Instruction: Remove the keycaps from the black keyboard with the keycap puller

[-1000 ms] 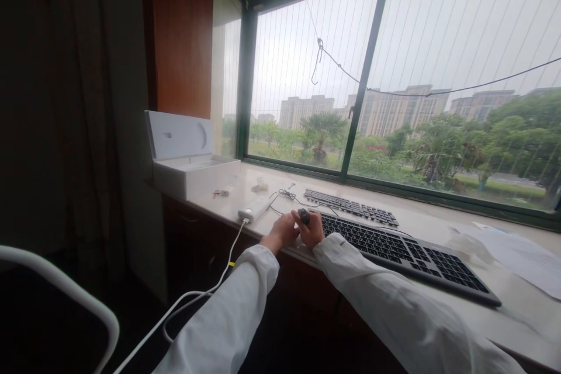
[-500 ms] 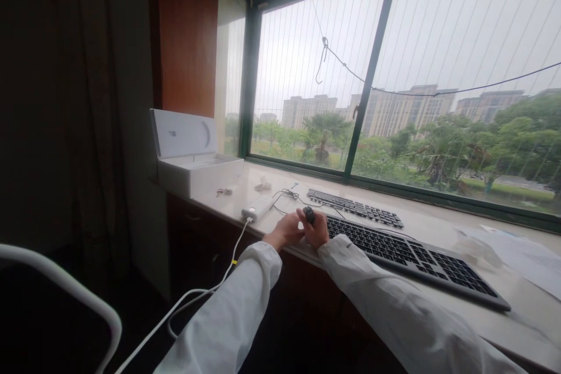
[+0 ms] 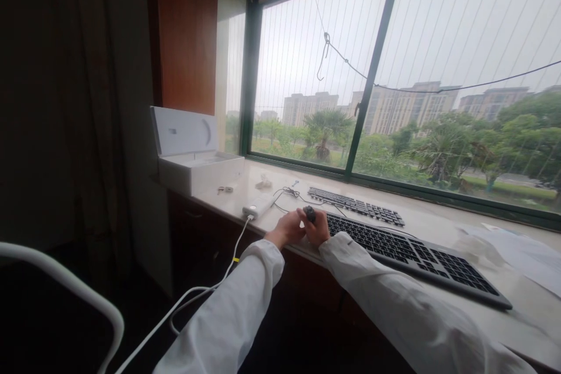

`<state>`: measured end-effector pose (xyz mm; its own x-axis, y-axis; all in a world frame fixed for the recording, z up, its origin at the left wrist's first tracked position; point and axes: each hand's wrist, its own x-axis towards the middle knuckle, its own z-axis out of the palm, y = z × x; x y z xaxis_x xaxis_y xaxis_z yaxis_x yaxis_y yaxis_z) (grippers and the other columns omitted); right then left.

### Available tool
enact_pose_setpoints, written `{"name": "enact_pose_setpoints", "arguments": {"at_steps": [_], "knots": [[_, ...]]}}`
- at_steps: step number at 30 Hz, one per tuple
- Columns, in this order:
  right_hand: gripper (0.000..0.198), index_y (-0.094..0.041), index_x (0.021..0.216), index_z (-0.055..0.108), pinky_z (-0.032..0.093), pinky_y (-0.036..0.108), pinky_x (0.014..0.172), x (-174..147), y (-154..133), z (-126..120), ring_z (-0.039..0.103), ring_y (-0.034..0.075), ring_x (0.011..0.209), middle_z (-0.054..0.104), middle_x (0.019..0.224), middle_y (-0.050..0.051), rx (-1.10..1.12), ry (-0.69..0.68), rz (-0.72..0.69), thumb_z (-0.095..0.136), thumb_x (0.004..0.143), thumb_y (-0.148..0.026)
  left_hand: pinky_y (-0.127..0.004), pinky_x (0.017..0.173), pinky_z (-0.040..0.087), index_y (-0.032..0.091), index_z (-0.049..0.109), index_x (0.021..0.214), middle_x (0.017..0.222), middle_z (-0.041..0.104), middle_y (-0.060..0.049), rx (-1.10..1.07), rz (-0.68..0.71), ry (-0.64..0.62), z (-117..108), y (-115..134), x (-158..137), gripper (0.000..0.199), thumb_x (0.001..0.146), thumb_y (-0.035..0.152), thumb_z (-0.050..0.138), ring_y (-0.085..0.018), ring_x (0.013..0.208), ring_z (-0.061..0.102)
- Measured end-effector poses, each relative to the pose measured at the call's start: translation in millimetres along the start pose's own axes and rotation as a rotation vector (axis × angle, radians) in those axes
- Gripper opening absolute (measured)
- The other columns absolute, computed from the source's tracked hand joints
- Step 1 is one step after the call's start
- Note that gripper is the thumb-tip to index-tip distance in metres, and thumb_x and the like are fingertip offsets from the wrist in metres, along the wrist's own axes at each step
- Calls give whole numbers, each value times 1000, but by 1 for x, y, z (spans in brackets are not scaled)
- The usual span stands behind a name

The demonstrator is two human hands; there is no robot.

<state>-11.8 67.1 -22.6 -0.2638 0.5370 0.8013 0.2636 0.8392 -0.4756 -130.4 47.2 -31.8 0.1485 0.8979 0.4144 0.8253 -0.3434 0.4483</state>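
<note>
My right hand (image 3: 319,232) is closed around a short dark handle with a rounded, knobbed end (image 3: 309,213), which pokes up out of the fist. Its lower part is hidden, so its kind cannot be told for sure. Pressed close against it, my left hand (image 3: 287,229) has its fingers curled in; what they pinch is hidden. Both hands are at the counter's front edge, by the left end of a large black keyboard (image 3: 409,257). Behind that lies a thinner black keyboard piece (image 3: 355,205) with rows of keys.
A white power strip (image 3: 258,208) with a white cable (image 3: 239,242) hanging over the edge is left of the hands. A thin black cord (image 3: 289,191) lies behind. An open white box (image 3: 197,172) stands far left; papers (image 3: 521,257) lie right. A white tubular rail (image 3: 65,277) is near left.
Almost nothing differs. The view has shifted very slightly, and both hands keep their closed hold at the same place by the keyboard.
</note>
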Motion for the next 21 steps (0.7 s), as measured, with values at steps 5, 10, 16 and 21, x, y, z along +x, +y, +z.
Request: {"name": "enact_pose_setpoints", "arguments": {"at_steps": [5,10,16,21], "knots": [[46,-19,51,43,31,25,47,3,3,-1,36,9,46,38,45,-4,189,113,163,52,83,-50,-26,85,48,22,68,96,105,68,-2,-95,113,-1,-5,3,-1,21,76,25,60,-19,95,62],[46,-19,49,40,30,24,48,2,1,-2,35,9,46,37,45,-4,123,62,93,53,83,-46,-27,81,49,16,69,96,96,70,-7,-73,103,-17,-7,3,0,24,77,26,58,-19,87,63],[45,-19,48,36,28,25,48,0,1,-1,29,8,47,30,45,-5,-11,44,-1,53,82,-44,-32,81,49,15,65,101,99,68,-11,7,25,-33,-3,2,2,27,78,25,55,-22,88,62],[46,-19,47,36,29,25,48,-1,0,-1,29,8,46,32,43,-4,-59,-1,-54,52,83,-43,-33,79,50,16,65,101,100,67,-10,30,9,-40,-1,-1,2,27,77,24,55,-23,89,62]]}}
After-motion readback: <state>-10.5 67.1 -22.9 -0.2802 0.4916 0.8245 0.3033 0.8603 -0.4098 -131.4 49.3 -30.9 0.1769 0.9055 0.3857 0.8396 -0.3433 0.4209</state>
